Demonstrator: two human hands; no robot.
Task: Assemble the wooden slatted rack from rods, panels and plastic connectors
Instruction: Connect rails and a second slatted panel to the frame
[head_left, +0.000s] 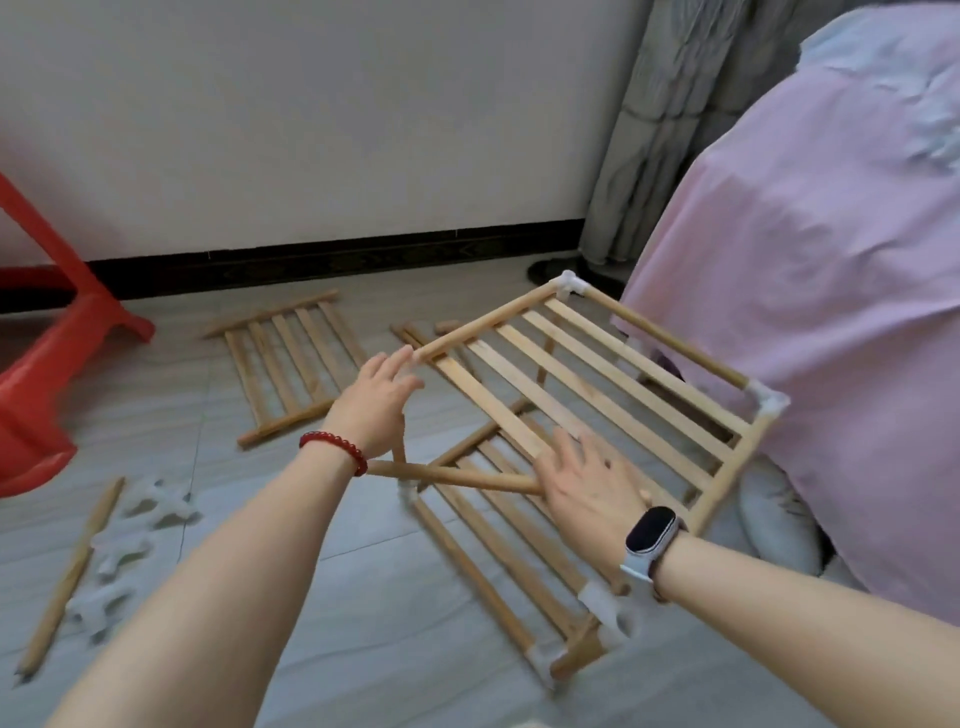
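Spanning the centre and right of the frame: partly built rack, upper slatted panel (587, 374) tilted above a lower slatted panel (514, 545) that lies on the floor (311, 571).

- Left hand (374, 402), frame centre: fingers straight and spread, tips at the free end of the upper panel's front rod (483, 325); whether they touch is blurred. Rod's long axis runs from the hand up and right to a white corner connector (570, 283).
- Right hand (587, 488), lower centre-right: fingers spread flat on the near slats, gripping nothing.
- Loose rod (452, 475): crosses between the hands, roughly level.
- Judgement: the bare rod end wants a connector; the left hand is nearer.
- Spare connectors (135, 551), lower left of frame, lie well apart from both hands, beside a spare rod (70, 577).
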